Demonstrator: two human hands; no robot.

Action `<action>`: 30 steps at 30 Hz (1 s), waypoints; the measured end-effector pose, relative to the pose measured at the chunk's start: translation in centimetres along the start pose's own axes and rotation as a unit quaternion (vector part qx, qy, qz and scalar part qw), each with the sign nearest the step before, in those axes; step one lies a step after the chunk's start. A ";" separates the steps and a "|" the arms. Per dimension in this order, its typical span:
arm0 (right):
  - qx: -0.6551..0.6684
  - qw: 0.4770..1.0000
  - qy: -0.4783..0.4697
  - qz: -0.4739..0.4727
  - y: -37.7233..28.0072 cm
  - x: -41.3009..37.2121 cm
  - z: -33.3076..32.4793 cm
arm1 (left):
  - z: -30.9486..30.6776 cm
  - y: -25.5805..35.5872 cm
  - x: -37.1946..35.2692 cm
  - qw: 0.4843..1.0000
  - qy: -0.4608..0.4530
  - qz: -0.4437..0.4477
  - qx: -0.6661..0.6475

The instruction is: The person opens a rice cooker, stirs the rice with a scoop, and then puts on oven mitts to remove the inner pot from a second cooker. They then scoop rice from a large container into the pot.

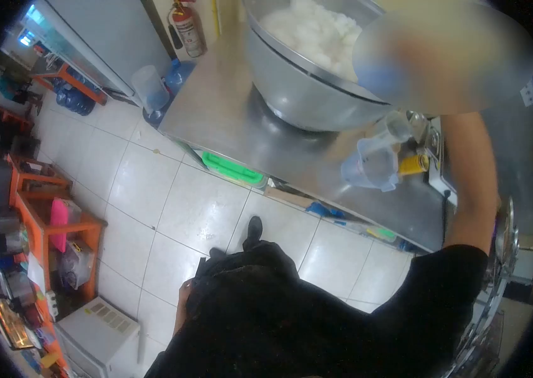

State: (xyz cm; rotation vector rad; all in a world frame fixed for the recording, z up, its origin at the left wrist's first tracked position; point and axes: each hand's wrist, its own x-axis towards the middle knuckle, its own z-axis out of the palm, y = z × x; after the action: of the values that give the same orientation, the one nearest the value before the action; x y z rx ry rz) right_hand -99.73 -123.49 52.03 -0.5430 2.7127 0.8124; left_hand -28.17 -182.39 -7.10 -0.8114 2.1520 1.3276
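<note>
A big metal bowl (307,101) heaped with white, fluffy-looking chunks (314,31) stands on the steel table (216,104). My right arm reaches up past the bowl's right side, and my right hand (414,53) is inside a blurred patch that hides its fingers. A smear of blue shows beside it, over the bowl's rim. Below that arm are a clear plastic measuring jug (367,167), another clear container (395,128) and a small yellow container (412,165). My left hand (184,291) hangs low by my dark clothing, its fingers mostly hidden.
A white appliance (438,151) stands at the table's right end. Under the table is a green-lidded box (232,169). Beyond its left end are a clear pitcher (150,88) and a fire extinguisher (186,28). Orange shelving (46,211) lines the left of the tiled floor.
</note>
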 end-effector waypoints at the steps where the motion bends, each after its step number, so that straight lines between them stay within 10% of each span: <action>1: -0.015 0.999 0.029 -0.005 -1.4 1.5 2.4 | 0.3 0.9 -0.9 0.999 0.008 -0.013 -0.036; 12: 0.116 0.970 -0.192 0.092 -5.0 1.6 -2.5 | 3.1 -2.9 -5.4 0.980 0.027 -0.051 -0.192; 15: -0.078 0.989 -0.020 -0.121 1.3 4.0 -0.8 | 3.0 -6.2 -7.0 1.000 0.014 -0.002 -0.023; 18: 0.157 0.965 0.210 0.017 -0.1 -1.8 -8.5 | 1.4 -7.9 -8.5 0.998 0.015 0.024 0.061; 20: 0.194 0.926 0.319 -0.050 -4.3 -6.7 -13.1 | 0.9 -8.8 -8.7 0.993 0.016 -0.091 -0.070; 22: 0.348 0.898 0.259 -0.072 -12.6 -12.6 -14.9 | 0.5 -9.9 -8.9 0.915 0.074 -0.265 -0.295; 27: 0.435 0.707 -0.228 -0.508 -35.2 -14.4 -7.2 | -1.9 -3.6 -13.6 0.888 0.151 -0.310 -0.306; 29: 0.560 0.643 -0.371 -0.368 -46.7 -12.1 4.5 | -2.1 -4.2 -15.0 0.873 0.158 -0.335 -0.318; 30: 0.497 0.743 -0.350 -0.278 -52.1 -11.0 10.7 | -2.4 -5.0 -14.5 0.873 0.141 -0.350 -0.308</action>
State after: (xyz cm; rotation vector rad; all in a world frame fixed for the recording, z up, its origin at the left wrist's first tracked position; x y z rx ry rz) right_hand -66.51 -154.66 22.50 -0.5498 1.7099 -0.5267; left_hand -14.56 -182.94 0.45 -1.9159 1.3227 1.5289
